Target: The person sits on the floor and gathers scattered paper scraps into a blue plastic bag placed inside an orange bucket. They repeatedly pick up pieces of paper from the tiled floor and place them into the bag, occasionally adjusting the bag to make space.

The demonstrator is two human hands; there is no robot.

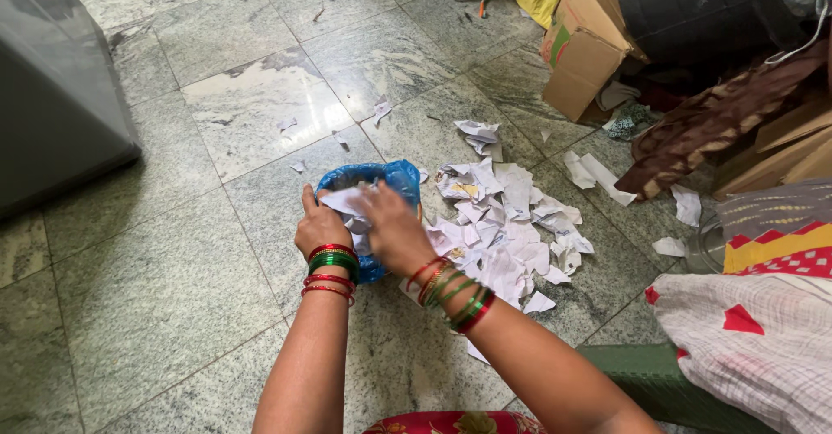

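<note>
Head view: left hand [319, 226] grips blue bag [390, 177] rim, holding it open — right hand [392, 230] closed on paper scraps [351, 202]; paper pile [507, 226] at three o'clock.

Setting: a home, likely a storage corner. Polished marble-tile floor [173, 252]; a torn cardboard box [582, 44], patterned cloths [754, 347] and bundles piled at right; grey appliance [52, 87] at left.

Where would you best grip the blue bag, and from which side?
Probably the blue bag's free far rim, from above: its mouth lies open upward, while the left hand holds the near-left edge and the right hand pushes paper scraps in.
</note>
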